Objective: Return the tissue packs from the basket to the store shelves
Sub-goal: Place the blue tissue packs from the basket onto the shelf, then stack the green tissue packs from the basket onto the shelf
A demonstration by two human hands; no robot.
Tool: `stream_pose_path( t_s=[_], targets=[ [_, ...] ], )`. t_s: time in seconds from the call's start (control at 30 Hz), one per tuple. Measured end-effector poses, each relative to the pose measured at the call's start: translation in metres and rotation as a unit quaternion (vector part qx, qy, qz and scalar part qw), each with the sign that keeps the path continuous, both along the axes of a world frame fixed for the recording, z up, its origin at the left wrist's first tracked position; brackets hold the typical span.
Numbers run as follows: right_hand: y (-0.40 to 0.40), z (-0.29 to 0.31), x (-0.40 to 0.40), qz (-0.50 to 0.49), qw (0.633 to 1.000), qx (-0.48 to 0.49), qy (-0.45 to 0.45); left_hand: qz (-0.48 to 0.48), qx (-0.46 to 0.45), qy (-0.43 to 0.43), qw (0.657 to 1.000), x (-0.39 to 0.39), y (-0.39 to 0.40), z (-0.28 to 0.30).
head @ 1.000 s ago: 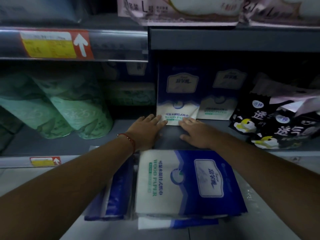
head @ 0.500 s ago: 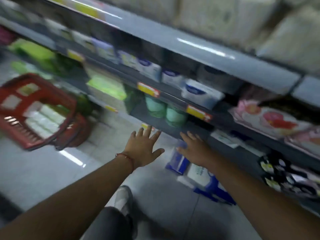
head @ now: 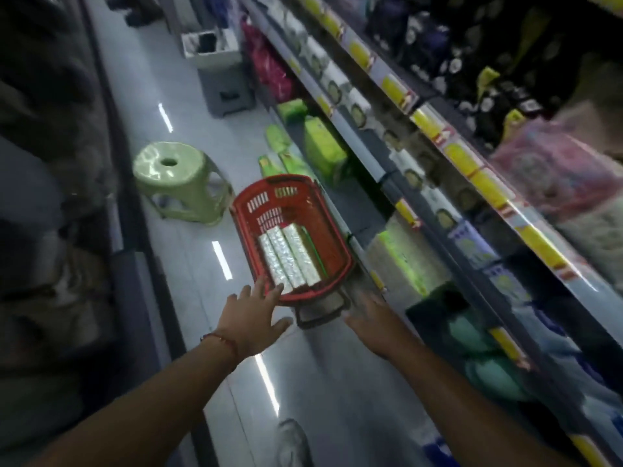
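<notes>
- Basket (head: 323, 227): red plastic, slotted walls, standing on the floor (head: 209, 183) of a shop aisle, close against the foot of the store shelves (head: 397, 183); a dark handle (head: 320, 316) lies folded down at its near end.
- Tissue packs (head: 290, 256): three long pale packs, lying side by side and touching along the basket bottom, toward its near end.
- Left hand (head: 254, 318): grip released, fingers spread and straight, holding nothing; fingertips overlap the basket's near rim in this view; whether they touch it cannot be told. A red cord circles the wrist.
- Right hand (head: 374, 321): grip released, fingers extended, holding nothing; just beside the basket handle, near the bottom shelf edge.
- Store shelves: several tiers on the right, yellow price labels (head: 465, 160) along the edges; green packs (head: 322, 146), white packs and pink packs (head: 553, 176), blurred.
- Stool (head: 175, 176): pale green plastic, round hole in its seat, upright on the floor beyond the basket, apart from it.
- Grey stool (head: 222, 85): farther down the aisle.
</notes>
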State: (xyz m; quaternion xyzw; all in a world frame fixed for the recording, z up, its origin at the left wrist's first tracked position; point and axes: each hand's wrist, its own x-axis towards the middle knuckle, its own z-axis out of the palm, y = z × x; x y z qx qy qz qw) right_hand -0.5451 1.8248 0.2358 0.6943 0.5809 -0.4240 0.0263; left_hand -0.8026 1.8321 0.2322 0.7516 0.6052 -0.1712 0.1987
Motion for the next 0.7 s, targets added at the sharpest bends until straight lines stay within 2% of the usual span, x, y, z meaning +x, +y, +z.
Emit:
stream_pose_path(
  t_s=[0.13, 0.3, 0.43, 0.57, 0.7],
  targets=[
    [0.059, -0.012, -0.045, 0.029, 0.999, -0.034, -0.004, -0.001, -0.011, 0.013, 1.0, -0.029, 0.05, -0.015],
    [0.129, -0.068, -0.065, 0.043, 0.998, -0.046, -0.021, -0.02, -0.036, 0.007, 0.999, -0.04, 0.127, -0.053],
    [0.184, -0.123, -0.073, 0.005, 0.996, -0.084, -0.001, -0.026, -0.055, 0.002, 0.998, -0.04, 0.2, -0.105],
    [0.228, -0.192, -0.081, -0.139, 0.973, -0.167, 0.081, -0.067, -0.06, 0.025, 0.996, -0.041, 0.268, -0.185],
    [0.246, -0.26, -0.096, -0.343, 0.898, -0.236, 0.141, -0.12, -0.077, 0.04, 0.989, -0.035, 0.32, -0.265]
  ],
)
